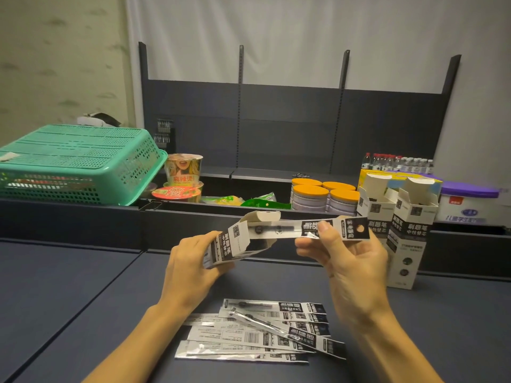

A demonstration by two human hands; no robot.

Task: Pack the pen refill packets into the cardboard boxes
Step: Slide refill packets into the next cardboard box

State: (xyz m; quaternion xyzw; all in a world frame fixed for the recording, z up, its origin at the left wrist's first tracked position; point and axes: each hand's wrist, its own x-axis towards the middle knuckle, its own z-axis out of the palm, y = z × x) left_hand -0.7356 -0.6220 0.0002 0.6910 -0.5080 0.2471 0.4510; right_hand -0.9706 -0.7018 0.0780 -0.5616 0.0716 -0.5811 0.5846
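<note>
Loose pen refill packets (260, 331) lie fanned in a heap on the dark tabletop (69, 299) nearest to me, between my two forearms, some showing their barcoded backs and some their black-and-white printed fronts. Above them, my left hand (193, 261) grips an open cardboard box (235, 244) by its lower end, fingers curled under it and thumb on top; the box lies tilted, its open mouth with raised flaps turned to the right. My right hand (345, 252) pinches one refill packet (312, 226) between thumb and fingertips near its black end with the hanging hole. That packet lies nearly level, and its clear end, where the refill shows through, reaches into the mouth of the box.

To the right, just beyond my right hand, two more cardboard boxes (406, 233) stand upright on the table with their top flaps open, touching each other. Behind them sit a yellow carton (367, 175), a purple-lidded container (470, 197) and a row of small water bottles (398, 163). Far centre, four orange-lidded tins (323, 196) stand clustered in a recessed shelf (215, 172), beside green snack packets (249, 200) and stacked instant noodle cups (182, 175). At far left an upturned green plastic basket (74, 164) rests on the raised ledge.
</note>
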